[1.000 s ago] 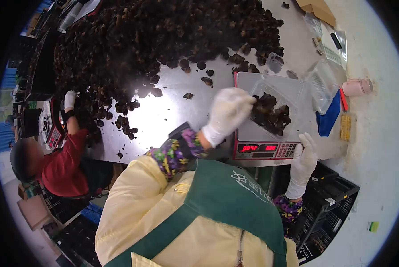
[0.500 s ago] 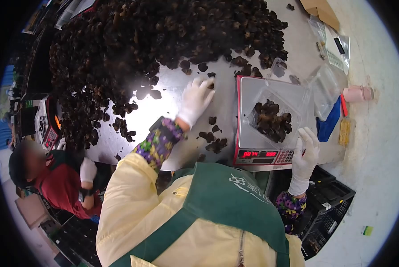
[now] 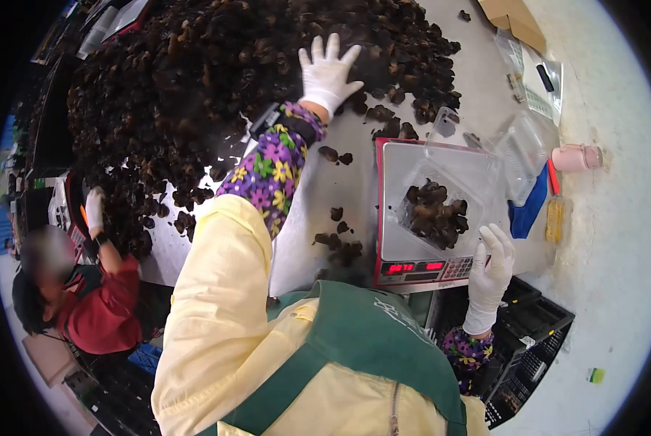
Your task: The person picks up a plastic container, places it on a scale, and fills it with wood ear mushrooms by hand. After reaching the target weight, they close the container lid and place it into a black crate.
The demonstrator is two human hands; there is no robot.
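My left hand point(image 3: 328, 76), in a white glove, is spread open over the near edge of a big heap of dark wood ear mushrooms point(image 3: 195, 80). Nothing shows in its fingers. My right hand point(image 3: 491, 276), also gloved, rests by the front right corner of a red-edged digital scale point(image 3: 394, 211), fingers loosely extended and holding nothing visible. On the scale pan sits a clear plastic container point(image 3: 474, 185) with a small clump of wood ears point(image 3: 437, 213) inside. The red display point(image 3: 413, 267) is lit. Several loose wood ears point(image 3: 336, 247) lie left of the scale.
Clear plastic tubs point(image 3: 523, 156), a blue cloth point(image 3: 529, 211), a pink bottle point(image 3: 578, 158) and a yellow sponge-like block point(image 3: 555, 221) lie to the right. Black crates point(image 3: 532, 327) stand below the table. A co-worker in red point(image 3: 104, 312) reaches toward the heap at left.
My left hand has moved from the bare metal up and forward to the heap, its fingers now spread. My right hand stays by the scale. The co-worker's arm has reached toward the table.
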